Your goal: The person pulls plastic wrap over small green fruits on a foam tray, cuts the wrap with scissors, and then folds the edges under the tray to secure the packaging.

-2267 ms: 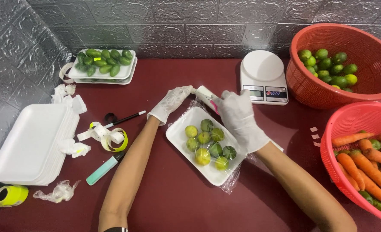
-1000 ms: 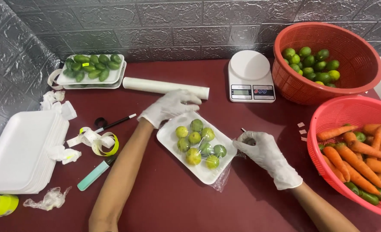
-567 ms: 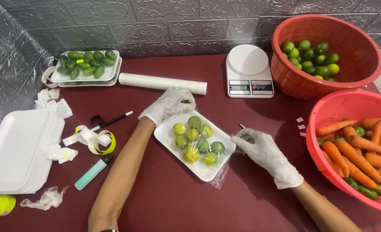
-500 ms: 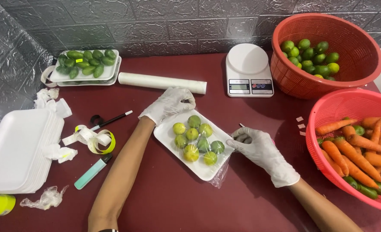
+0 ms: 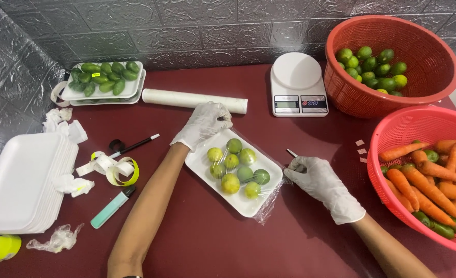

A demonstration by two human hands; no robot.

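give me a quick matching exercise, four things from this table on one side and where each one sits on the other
Things:
1. kitchen scale
2. carrots
3. stack of foam trays
4. roll of cling film

Places:
A. far left edge of the table
B. in the nearer red basket, right
C. by the wall, left of the far red basket
D. lying just beyond the left hand

Pairs: 1-C, 2-B, 3-A, 4-D
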